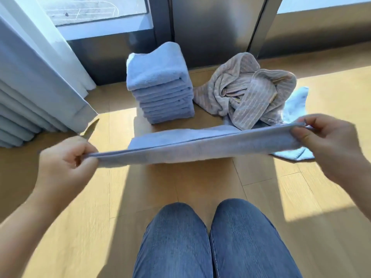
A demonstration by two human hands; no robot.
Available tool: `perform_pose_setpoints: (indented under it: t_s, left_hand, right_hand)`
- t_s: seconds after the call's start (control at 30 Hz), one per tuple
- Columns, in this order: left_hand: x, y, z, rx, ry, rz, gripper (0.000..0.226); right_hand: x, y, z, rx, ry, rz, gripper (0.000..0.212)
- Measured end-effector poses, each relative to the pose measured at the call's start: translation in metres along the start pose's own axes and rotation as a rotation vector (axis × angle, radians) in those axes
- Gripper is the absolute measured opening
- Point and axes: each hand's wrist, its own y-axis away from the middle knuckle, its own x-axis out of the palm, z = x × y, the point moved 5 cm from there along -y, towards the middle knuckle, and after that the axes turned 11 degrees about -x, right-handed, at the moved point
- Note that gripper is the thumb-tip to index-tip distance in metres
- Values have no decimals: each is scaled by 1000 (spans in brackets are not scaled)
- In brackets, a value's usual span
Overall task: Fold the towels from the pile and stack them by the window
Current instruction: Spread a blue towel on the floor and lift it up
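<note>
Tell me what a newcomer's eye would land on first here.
First, the blue towel, folded into a long strip and held taut between the left hand and right hand at centre. Behind it a neat stack of folded blue towels stands by the window, with a crumpled striped heap to its right.

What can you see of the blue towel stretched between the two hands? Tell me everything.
The blue towel is soft, terry-looking cloth, pale blue-lavender, folded lengthwise into a long narrow band. It is pulled taut above the wooden floor, its right end slightly higher. The left hand pinches its left end and the right hand its right end. A further layer shows behind the front one; whether it touches the floor is unclear.
</note>
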Motion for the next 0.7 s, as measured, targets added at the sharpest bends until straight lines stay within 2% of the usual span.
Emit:
perform_pose_setpoints:
  t_s: [0.07, 0.23, 0.43, 0.6, 0.7]
  left_hand:
    - [21, 22, -9, 30, -11, 96, 12]
    - [82, 35, 40, -153, 25, 225, 8]
    - [112, -2, 48, -353, 14, 192, 12]
    - [136, -46, 57, -487, 61, 198, 14]
    - [155, -66, 68, -563, 112, 233, 20]
  right_hand:
    - [12, 25, -28, 94, 78, 62, 60]
    - [35, 60, -88, 280, 153, 111, 35]
    - [55, 38, -121, 358, 193, 89, 8]
    - [75, -7, -142, 374, 218, 88, 4]
    - [87, -28, -159, 413, 240, 70, 16]
